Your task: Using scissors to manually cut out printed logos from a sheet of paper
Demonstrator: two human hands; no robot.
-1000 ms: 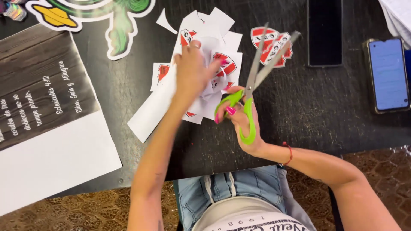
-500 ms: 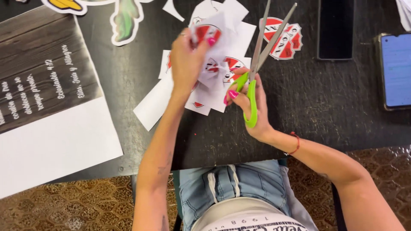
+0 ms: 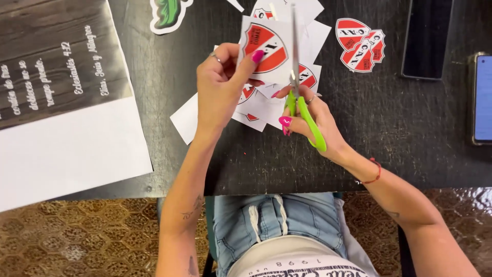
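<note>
My left hand (image 3: 221, 87) pinches a white paper sheet printed with a red and white shield emblem (image 3: 266, 47), lifted above the black table (image 3: 400, 133). My right hand (image 3: 310, 120) grips green-handled scissors (image 3: 300, 97), whose blades point away from me and run up along the right side of that sheet. Under both hands lies a loose pile of white paper pieces (image 3: 256, 105) with more red shields on them.
Cut-out red shield stickers (image 3: 360, 43) lie to the right. Further right are a dark phone (image 3: 426, 38) and a lit phone (image 3: 482, 97) at the edge. A large printed sheet (image 3: 61, 102) covers the left. A green cut-out (image 3: 166, 14) lies at the top.
The scissor blades, spread wide a second ago, have come together and swung upright. My left hand has lifted a shield sheet off the pile and brought it against the blades.
</note>
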